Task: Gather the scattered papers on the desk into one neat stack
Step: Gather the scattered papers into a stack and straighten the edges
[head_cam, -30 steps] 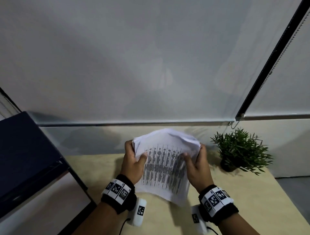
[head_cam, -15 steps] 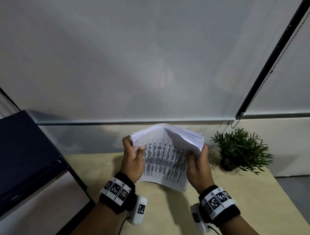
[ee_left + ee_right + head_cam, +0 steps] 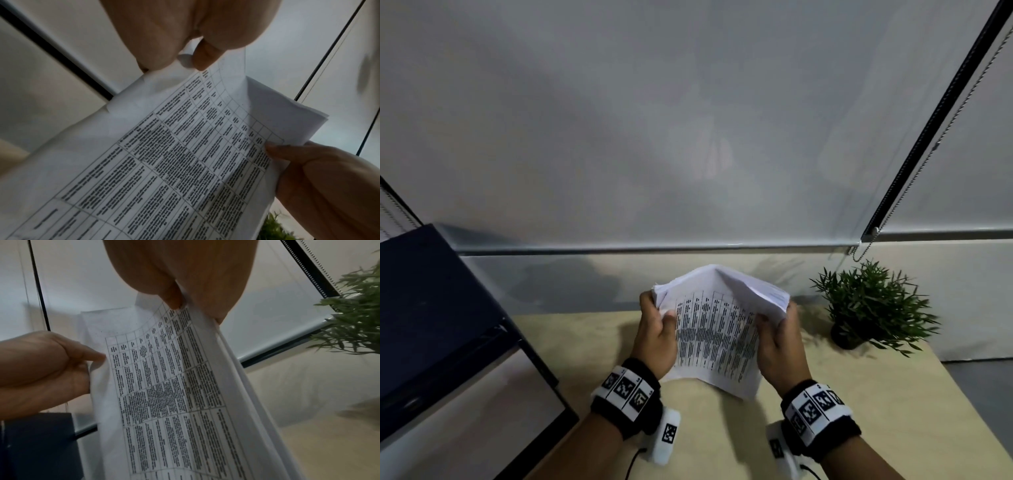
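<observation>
A stack of white papers (image 3: 714, 329) printed with a dense table stands nearly upright above the light wooden desk (image 3: 571, 346), bowed toward me in the middle. My left hand (image 3: 657, 329) grips its left edge, thumb on the printed face. My right hand (image 3: 780, 339) grips the right edge the same way. In the left wrist view the left hand (image 3: 185, 53) pinches the papers (image 3: 164, 162) at the top corner. The right wrist view shows the right hand (image 3: 185, 296) pinching the papers (image 3: 164, 386), sheet edges fanned on the right. The stack's bottom edge looks lifted off the desk.
A small potted green plant (image 3: 869, 308) stands at the desk's back right, close to my right hand. A dark blue box-like unit (image 3: 431, 308) fills the left side. A roller blind with a bead chain (image 3: 914, 171) hangs behind the desk.
The stack has been raised and tipped more upright, and its top now bows into a peak between my hands. Both hands keep their grip on the side edges.
</observation>
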`<state>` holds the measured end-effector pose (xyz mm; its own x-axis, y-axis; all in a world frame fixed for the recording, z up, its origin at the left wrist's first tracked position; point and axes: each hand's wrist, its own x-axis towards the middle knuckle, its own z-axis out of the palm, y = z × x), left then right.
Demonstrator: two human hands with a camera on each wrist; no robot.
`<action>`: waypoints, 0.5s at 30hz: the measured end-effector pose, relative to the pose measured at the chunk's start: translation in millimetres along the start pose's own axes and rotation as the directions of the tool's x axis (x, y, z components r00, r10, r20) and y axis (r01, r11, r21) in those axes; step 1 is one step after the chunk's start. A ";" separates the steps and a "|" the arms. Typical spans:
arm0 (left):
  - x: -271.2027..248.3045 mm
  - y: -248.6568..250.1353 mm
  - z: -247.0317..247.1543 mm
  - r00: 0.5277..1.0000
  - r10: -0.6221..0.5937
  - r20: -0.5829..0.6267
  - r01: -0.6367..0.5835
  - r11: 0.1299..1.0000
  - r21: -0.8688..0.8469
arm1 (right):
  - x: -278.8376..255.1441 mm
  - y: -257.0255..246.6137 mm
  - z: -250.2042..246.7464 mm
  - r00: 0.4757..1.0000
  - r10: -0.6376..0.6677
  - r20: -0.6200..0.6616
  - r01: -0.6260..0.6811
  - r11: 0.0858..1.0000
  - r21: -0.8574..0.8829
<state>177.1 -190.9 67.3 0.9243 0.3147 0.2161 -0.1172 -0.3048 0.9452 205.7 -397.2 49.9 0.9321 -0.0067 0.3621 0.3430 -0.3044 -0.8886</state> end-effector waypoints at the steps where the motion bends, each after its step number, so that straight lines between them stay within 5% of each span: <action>1: 2.6 5.2 -0.3 1.000 0.016 -0.002 -0.016 1.000 -0.006 | 5.0 -3.5 -0.1 1.000 -0.004 -0.004 0.004 1.000 0.001; 6: 11.0 13.1 -4.3 0.997 0.070 -0.038 -0.071 0.997 -0.033 | 14.7 -11.5 -3.7 0.994 -0.107 -0.023 0.107 0.994 0.029; 15: -1.7 -35.4 2.6 0.995 -0.102 0.024 0.097 0.986 0.139 | -9.7 23.0 4.5 0.997 0.046 0.067 -0.046 0.999 -0.005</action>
<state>180.6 -183.0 32.8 0.9399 0.3221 0.1130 0.0247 -0.3944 0.9186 205.1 -399.9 24.6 0.9527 0.0427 0.3009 0.2990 -0.3087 -0.9030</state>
